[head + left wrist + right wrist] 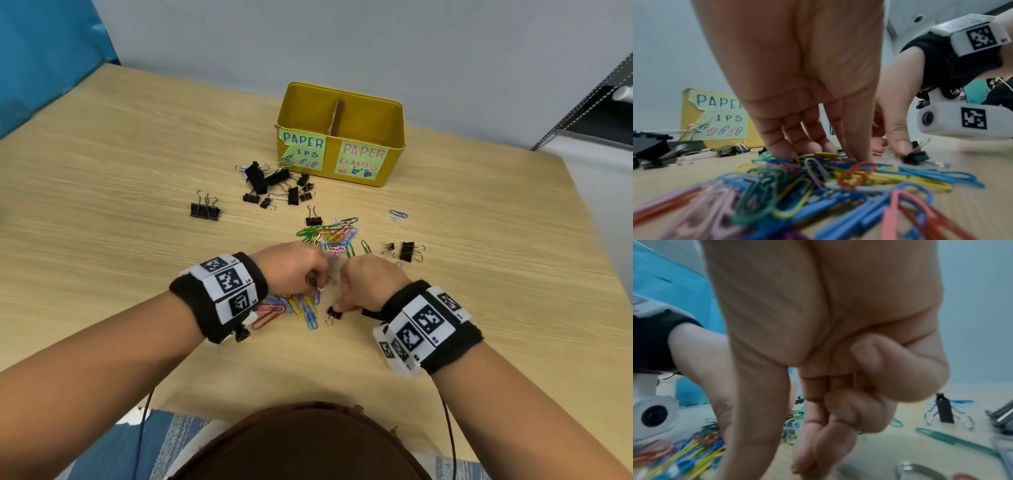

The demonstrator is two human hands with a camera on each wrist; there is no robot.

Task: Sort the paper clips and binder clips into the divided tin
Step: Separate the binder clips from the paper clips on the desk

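Lying far left on the pale wood-grain surface (pixel 102 205) is a lone black binder clip (pixel 204 209) with its wire handles folded up. Right of it sits a loose cluster of black binder clips (pixel 274 186), large and small, their silver loops splayed at odd angles, just in front of the tin.

The left hand (pixel 291 267) comes down over a heap of plastic-coated paper clips (pixel 298 308) in blue, yellow, pink and orange. From the left wrist view its fingers (pixel 785 138) point down with their tips among the clips (pixel 818 178); in the head view something small and metallic shows at the fingertips, but whether this grip has hold of it I cannot tell.

A second tangle of coloured paper clips (pixel 334 236) lies just beyond both hands, with one small black binder clip (pixel 313 219) at its far edge.

The yellow metal tin (pixel 394 113), rectangular with rounded corners and a cardboard divider (pixel 335 116), stands farther back; green paper labels read "PAPER ...IPS" on the left half and "PAPER CLAMPS" on the right.

The right hand (pixel 371 277) has its outer fingers curled in, while thumb and forefinger pinch a small black binder clip (pixel 334 313) resting on the surface between the two wrists. Farther right lie a black binder clip (pixel 408 251) beside a smaller one, and two thin paper clips (pixel 396 216), blue and white, off alone.
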